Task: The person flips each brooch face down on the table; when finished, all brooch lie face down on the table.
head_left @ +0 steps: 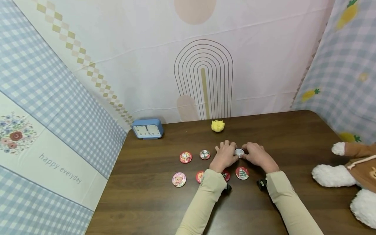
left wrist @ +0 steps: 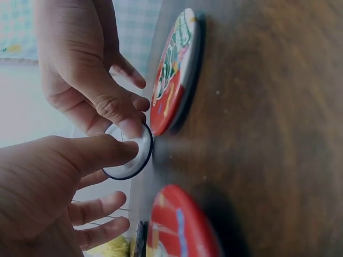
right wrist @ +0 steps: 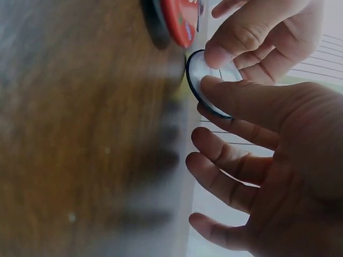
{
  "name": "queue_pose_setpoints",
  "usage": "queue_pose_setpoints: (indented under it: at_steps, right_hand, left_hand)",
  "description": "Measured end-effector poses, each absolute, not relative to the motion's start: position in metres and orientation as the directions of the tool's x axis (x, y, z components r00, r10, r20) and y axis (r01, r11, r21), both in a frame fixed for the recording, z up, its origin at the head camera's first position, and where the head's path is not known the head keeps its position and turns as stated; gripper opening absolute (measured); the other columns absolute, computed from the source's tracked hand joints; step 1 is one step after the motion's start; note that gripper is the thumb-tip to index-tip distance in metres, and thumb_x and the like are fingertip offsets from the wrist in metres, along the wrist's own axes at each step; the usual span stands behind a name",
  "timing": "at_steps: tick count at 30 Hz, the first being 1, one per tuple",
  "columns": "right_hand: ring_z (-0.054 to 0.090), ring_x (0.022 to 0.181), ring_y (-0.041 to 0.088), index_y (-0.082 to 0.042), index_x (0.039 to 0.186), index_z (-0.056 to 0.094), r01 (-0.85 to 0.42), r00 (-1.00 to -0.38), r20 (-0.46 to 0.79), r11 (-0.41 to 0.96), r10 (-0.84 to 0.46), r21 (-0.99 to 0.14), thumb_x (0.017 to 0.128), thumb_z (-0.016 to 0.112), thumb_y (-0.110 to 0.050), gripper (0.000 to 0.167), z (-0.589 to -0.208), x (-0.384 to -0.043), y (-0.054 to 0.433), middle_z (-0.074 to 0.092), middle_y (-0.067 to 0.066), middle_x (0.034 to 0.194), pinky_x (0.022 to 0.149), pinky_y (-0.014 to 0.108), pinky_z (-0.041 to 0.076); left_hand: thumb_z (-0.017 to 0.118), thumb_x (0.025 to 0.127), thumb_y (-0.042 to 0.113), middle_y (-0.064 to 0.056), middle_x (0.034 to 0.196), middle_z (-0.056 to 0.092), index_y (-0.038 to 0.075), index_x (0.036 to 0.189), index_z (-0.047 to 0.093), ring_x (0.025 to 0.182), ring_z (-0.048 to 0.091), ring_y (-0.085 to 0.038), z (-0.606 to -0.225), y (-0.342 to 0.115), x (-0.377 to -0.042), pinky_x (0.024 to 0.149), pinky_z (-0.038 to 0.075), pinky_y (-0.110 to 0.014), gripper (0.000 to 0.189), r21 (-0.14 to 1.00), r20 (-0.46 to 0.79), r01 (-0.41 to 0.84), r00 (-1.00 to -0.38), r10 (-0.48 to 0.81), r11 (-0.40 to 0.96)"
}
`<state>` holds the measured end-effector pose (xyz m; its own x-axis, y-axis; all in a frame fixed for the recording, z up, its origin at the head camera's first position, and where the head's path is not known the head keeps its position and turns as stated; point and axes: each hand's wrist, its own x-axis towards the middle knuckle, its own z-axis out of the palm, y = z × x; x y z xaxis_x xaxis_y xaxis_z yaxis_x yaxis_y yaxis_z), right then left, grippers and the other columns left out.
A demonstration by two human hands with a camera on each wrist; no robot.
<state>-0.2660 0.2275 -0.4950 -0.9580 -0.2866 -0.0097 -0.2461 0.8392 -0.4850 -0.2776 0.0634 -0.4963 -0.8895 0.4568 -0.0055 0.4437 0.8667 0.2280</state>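
A round badge (head_left: 239,153), its silvery back showing, is pinched by the left hand (head_left: 225,155) and the right hand (head_left: 259,156) together, just beyond the tree badge (head_left: 242,173) on the bench (head_left: 141,202). More badges (head_left: 186,157) lie left, a blue clock (head_left: 147,128) far left.

Left hand (head_left: 225,156), right hand (head_left: 258,156) close together, both pinching; thumbs (left wrist: 104,152) adjacent, contact unclear.

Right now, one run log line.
left hand: pinches round silver disc | right hand: pinches same disc | nearby: round red badge with green tree, on brown table
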Motion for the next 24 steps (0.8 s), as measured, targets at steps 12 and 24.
queue_pose_setpoints:
  at_steps: [12, 24]
  right_hand:
    - [0.057, 0.08, 0.028, -0.005, 0.095, 0.069, -0.213, -0.967, -0.024, 0.855, -0.254, -0.473, 0.091, 0.074, -0.015, 0.012, -0.4968, -0.2651, 0.2296, 0.06, 0.008, 0.084, 0.076, 0.058, 0.037]
    - [0.059, 0.086, 0.033, 0.0, 0.105, 0.07, -0.175, -0.973, -0.052, 0.867, -0.224, -0.467, 0.091, 0.074, -0.016, 0.022, -0.4972, -0.2674, 0.2292, 0.062, 0.013, 0.092, 0.079, 0.06, 0.037]
  left_hand:
    - [0.071, 0.095, 0.035, -0.002, 0.115, 0.053, 0.02, 0.118, 0.061, 0.105, 0.047, -0.022, -0.4974, 0.0643, -0.2748, 0.085, 0.036, -0.04, 0.029, 0.233, -0.004, 0.444, -0.889, 0.458, 0.865]
    - [0.069, 0.096, 0.036, -0.003, 0.119, 0.053, 0.02, 0.119, 0.061, 0.109, 0.047, -0.023, -0.4984, 0.0655, -0.2755, 0.09, 0.037, -0.045, 0.029, 0.213, -0.023, 0.432, -0.894, 0.447, 0.876]
